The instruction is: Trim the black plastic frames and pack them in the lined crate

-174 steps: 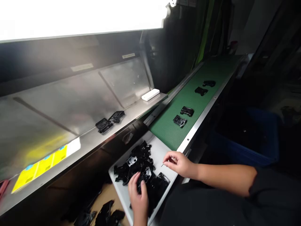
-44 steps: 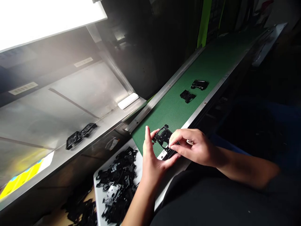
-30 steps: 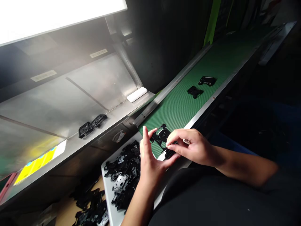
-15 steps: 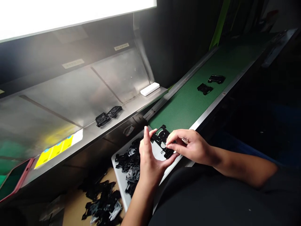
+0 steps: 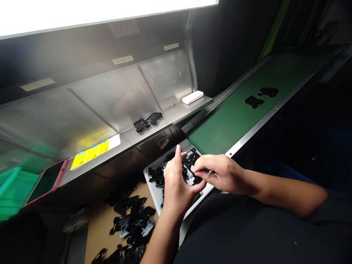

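Note:
Both my hands hold one flat black plastic part (image 5: 189, 165) over the grey tray (image 5: 154, 183). My left hand (image 5: 175, 183) cups it from below, with thumb and forefinger on its left edge. From the right, my right hand (image 5: 217, 172) pinches the part's right edge with bent fingers. The tray holds a heap of similar black parts (image 5: 158, 175).
A green conveyor belt (image 5: 233, 117) runs up to the right and carries two black parts (image 5: 260, 97). On the steel shelf (image 5: 123, 137) lie two black parts (image 5: 147, 122), a white block (image 5: 192, 97), a yellow label (image 5: 95, 152) and a red-cased phone (image 5: 45, 181). Below lies a cardboard box (image 5: 101, 227) with more parts.
The view has swung left, so the hands and part now sit over the tray rather than the belt end. The grip on the part is unchanged.

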`<state>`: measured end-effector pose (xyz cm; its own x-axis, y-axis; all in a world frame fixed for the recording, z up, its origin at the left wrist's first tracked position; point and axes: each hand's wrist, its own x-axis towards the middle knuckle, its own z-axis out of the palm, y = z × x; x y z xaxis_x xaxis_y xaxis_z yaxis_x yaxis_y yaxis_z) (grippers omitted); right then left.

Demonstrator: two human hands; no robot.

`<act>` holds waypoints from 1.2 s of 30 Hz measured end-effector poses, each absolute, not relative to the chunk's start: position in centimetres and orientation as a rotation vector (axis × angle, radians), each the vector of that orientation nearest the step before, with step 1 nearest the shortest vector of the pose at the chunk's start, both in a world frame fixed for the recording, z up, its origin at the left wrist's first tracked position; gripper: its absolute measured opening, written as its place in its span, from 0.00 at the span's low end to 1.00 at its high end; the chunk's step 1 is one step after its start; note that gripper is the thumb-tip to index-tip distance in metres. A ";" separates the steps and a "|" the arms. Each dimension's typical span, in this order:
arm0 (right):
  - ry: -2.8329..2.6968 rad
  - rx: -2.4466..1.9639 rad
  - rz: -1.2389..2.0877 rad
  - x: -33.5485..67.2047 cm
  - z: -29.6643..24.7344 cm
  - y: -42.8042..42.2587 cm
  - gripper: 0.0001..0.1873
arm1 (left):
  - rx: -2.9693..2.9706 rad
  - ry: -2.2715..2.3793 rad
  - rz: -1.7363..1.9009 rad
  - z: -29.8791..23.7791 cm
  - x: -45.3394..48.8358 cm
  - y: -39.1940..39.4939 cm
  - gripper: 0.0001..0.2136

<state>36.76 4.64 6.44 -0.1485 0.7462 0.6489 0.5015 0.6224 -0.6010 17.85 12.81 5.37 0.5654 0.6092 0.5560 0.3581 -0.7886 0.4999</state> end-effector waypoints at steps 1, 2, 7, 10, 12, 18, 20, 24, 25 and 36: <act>-1.817 -1.005 0.298 36.2 6.2 4.8 0.06 | 2.467 0.801 1.060 5.3 17.3 12.9 0.59; -1.821 -1.001 0.305 35.7 6.0 4.9 0.06 | 2.455 0.814 1.056 5.2 16.7 12.9 0.59; -1.811 -0.991 0.353 33.0 4.8 5.5 0.04 | 2.383 0.869 1.022 4.5 13.8 12.9 0.58; -1.811 -1.015 0.401 31.4 3.7 6.0 0.04 | 2.372 0.907 0.980 3.1 12.1 12.9 0.58; -1.812 -1.031 0.437 30.3 2.6 6.3 0.05 | 2.358 0.941 0.938 1.5 11.0 13.0 0.57; -1.729 -0.954 0.488 28.2 -1.1 6.8 0.06 | 2.216 1.232 0.803 -6.9 6.2 14.3 0.46; -1.699 -0.952 0.513 28.3 -1.9 6.4 0.07 | 2.121 1.414 0.743 -10.0 3.9 15.8 0.44; -1.669 -1.039 0.574 29.4 -3.1 5.2 0.08 | 1.846 1.861 0.644 -14.3 -1.2 20.6 0.32; -1.669 -1.064 0.587 29.7 -3.3 4.8 0.08 | 1.771 1.958 0.624 -14.9 -2.3 22.1 0.29; -1.619 -1.239 0.539 34.5 -4.4 2.5 0.07 | 1.511 2.210 0.975 -14.1 -0.9 32.3 0.33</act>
<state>34.49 2.47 -4.41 0.0096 0.9018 0.4320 0.4625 0.3791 -0.8015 -0.92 32.26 -14.11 -0.4070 0.9039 0.1318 0.7069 0.2203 0.6721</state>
